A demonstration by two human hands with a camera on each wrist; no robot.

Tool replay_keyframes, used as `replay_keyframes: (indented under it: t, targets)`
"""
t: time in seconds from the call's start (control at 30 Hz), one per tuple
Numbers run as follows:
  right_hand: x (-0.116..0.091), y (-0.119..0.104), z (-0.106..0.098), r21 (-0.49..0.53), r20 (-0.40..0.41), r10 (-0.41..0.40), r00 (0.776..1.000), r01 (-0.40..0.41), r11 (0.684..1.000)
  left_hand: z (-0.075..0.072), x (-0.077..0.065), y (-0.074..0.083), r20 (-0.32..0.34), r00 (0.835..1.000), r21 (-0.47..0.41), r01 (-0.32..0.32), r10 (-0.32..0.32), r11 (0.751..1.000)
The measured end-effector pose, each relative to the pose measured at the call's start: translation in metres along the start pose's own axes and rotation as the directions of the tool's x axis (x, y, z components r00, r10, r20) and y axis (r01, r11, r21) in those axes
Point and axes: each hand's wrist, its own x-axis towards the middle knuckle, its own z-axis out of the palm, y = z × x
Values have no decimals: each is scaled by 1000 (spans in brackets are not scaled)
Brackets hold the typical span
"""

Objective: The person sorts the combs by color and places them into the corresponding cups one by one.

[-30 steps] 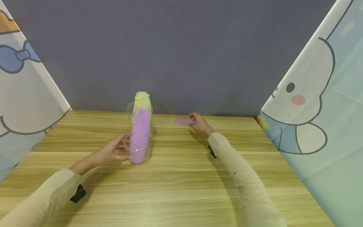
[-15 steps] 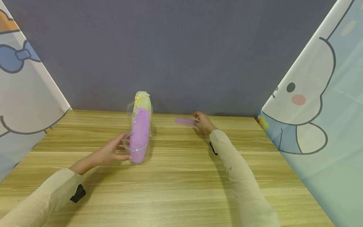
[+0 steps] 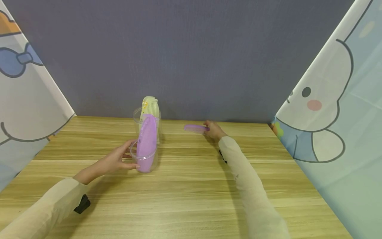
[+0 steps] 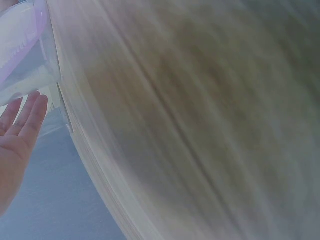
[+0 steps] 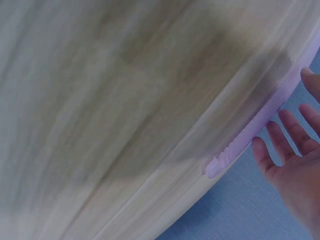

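My left hand (image 3: 114, 161) holds a clear plastic cup (image 3: 153, 162) from its left side, thumb at the front and fingers behind. A purple comb (image 3: 147, 137) stands tilted in that cup. Right behind is a second clear cup (image 3: 136, 116) with pale yellow combs (image 3: 150, 104) upright in it. Farther right, another purple comb (image 3: 194, 127) lies on the table near its back edge. My right hand (image 3: 214, 130) is at this comb's right part and hides it. In the right wrist view, the fingertips lie along the edge of the purple comb (image 5: 250, 132), loosely spread.
The wooden table (image 3: 185, 199) ends at a dark grey wall panel (image 3: 191, 59) at the back. Printed cartoon curtains (image 3: 322, 132) hang at both sides. Black wrist devices (image 3: 82, 203) are strapped under the sleeves.
My right hand has slid slightly right along the lying comb, and its fingers have loosened, then lowered a little. The left hand, cups and combs have stayed in place.
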Motion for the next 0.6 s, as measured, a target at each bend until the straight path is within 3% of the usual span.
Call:
replay_keyframes:
  t: [0.27,0.6]
  targets:
    - [1,-2,3,-15,18,64,998,-63,998,0,0,1,1,1000,-2,-8,8,1000]
    - [3,0,4,-32,36,60,998,-59,998,0,0,3,0,1000,33,-8,8,999]
